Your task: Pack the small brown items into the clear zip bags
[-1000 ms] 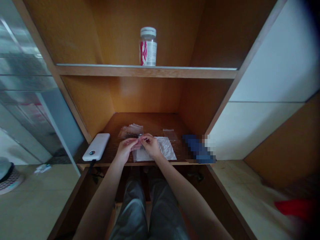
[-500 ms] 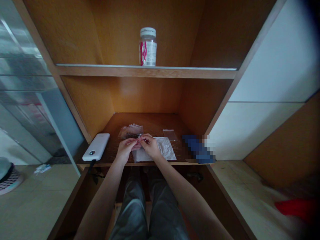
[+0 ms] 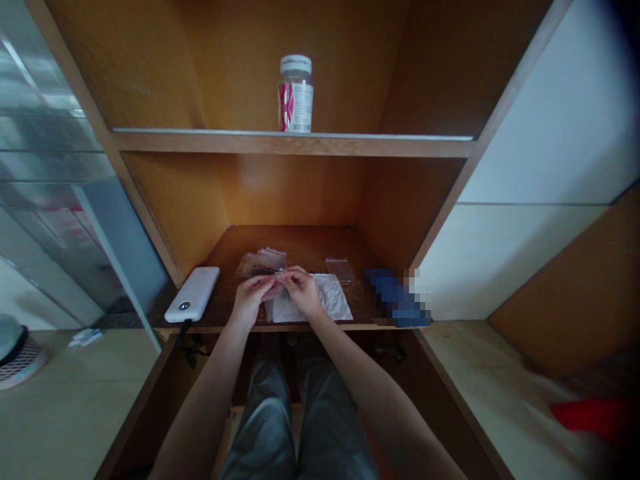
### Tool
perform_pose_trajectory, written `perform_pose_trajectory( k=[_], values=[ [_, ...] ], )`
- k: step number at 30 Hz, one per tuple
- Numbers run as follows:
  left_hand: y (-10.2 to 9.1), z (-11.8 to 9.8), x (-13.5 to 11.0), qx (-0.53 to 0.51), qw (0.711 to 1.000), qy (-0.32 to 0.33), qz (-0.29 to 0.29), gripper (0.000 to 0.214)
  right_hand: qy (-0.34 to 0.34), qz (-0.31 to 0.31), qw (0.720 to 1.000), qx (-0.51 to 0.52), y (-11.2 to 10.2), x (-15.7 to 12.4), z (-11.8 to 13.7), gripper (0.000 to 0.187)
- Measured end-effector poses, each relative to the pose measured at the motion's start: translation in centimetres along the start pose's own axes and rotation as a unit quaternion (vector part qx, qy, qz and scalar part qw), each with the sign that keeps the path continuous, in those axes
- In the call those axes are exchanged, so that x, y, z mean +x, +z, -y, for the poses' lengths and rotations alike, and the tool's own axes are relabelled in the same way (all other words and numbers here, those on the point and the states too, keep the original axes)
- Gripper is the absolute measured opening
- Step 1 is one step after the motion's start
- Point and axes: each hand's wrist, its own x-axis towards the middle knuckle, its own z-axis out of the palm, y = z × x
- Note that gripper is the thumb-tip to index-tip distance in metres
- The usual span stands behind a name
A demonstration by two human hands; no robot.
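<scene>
My left hand [image 3: 249, 299] and my right hand [image 3: 301, 292] meet at the fingertips above a crumpled white paper sheet [image 3: 327, 301]. Both seem to pinch a small item [image 3: 277, 287], too small and hidden to name. Behind my fingers lies a pile of clear plastic bags [image 3: 263, 262] with something dark in it. A single small clear zip bag [image 3: 340, 269] lies to the right of that pile. My right hand rests nearest the paper.
A white power bank [image 3: 193, 293] with a dark cable lies left on the dark wooden shelf [image 3: 295, 243]. A pixelated blue object [image 3: 397, 300] lies right. A labelled jar [image 3: 295, 93] stands on the shelf above. Wooden side walls flank my hands.
My right fingertips have shifted slightly left, closer to my left hand. The paper, bags and other objects stay in place.
</scene>
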Motion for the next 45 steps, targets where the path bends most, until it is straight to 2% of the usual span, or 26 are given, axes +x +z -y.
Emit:
perform_pose_trajectory(
  k=[20,27,38,45],
  values=[
    [-0.1,-0.2,0.0,-0.040,0.999,-0.001,-0.014,0.029,0.011,-0.026,0.999,-0.023,0.0,0.2,-0.5,0.018],
    [0.1,-0.5,-0.2,-0.039,0.999,-0.017,0.000,0.029,0.011,-0.037,0.999,-0.021,0.0,0.3,-0.6,0.019],
    [0.4,-1.1,-0.4,-0.042,0.999,-0.020,-0.025,0.030,0.011,-0.053,0.999,-0.008,0.0,0.3,-0.7,0.021],
    [0.1,-1.1,-0.2,-0.050,0.998,-0.019,-0.018,0.030,0.023,-0.051,0.998,-0.007,0.0,0.2,0.0,0.024]
  ],
)
